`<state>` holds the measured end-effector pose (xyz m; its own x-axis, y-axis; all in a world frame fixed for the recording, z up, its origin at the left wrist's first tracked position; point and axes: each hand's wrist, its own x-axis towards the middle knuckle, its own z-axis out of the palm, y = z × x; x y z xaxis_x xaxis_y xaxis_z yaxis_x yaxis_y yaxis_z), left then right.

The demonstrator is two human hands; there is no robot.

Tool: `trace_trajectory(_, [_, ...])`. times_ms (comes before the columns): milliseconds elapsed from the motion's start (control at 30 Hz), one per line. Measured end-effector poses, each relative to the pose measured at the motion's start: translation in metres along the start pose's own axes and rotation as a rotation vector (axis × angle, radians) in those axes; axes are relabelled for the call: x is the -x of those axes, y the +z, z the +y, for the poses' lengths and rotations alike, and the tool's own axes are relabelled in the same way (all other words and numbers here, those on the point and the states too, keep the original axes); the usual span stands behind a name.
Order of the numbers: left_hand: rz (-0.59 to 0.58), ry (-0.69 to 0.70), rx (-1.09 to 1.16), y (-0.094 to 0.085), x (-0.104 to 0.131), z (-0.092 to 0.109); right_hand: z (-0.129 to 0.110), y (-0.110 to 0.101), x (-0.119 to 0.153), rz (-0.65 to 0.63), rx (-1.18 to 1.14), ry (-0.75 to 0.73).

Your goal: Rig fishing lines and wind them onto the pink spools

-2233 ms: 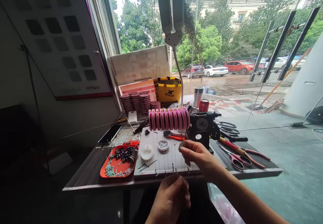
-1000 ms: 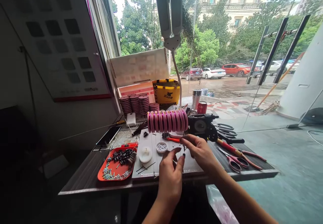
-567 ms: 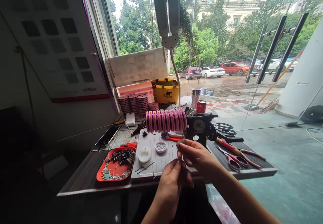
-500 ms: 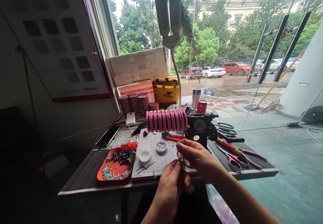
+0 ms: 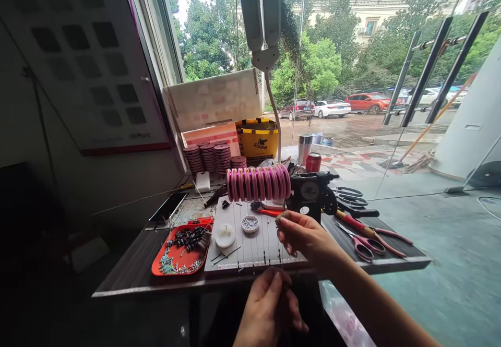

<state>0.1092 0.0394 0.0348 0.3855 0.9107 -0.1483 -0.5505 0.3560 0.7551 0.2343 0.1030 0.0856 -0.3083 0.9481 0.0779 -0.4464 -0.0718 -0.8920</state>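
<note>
My right hand is closed in a pinch over the right part of the white board. A small brownish thing or darkened fingertip shows at its tip; I cannot tell which. Lower down, in front of the board's near edge, my left hand has thumb and forefinger pressed together. Whatever lies between them is too small to make out. Thin lines run down the board from a row of pink spools, with small dark pieces on some near the edge. A round white dish of small beads lies left of my right hand.
Left on the table are a white round container and an orange tray of small black and metal parts. A black machine adjoins the spools. Scissors and pliers lie right; a red can stands behind.
My hands have drawn apart: the left has moved down toward me, while the right stays near the same spot, slightly raised. Small dark pieces on the lines now show at the board's edge.
</note>
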Motion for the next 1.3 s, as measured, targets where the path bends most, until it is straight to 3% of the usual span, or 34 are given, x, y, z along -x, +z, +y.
trace_trajectory(367, [-0.099,-0.034,0.142,-0.01,0.005,-0.003,0.002,0.0,0.001,0.009,0.031,-0.002])
trace_trajectory(800, [-0.122,-0.042,0.132,-0.018,0.007,-0.007,0.003,0.001,0.0,0.019,0.053,0.0])
trace_trajectory(1300, [-0.228,-0.06,0.142,-0.024,0.014,-0.006,0.002,0.001,-0.001,0.037,0.055,-0.007])
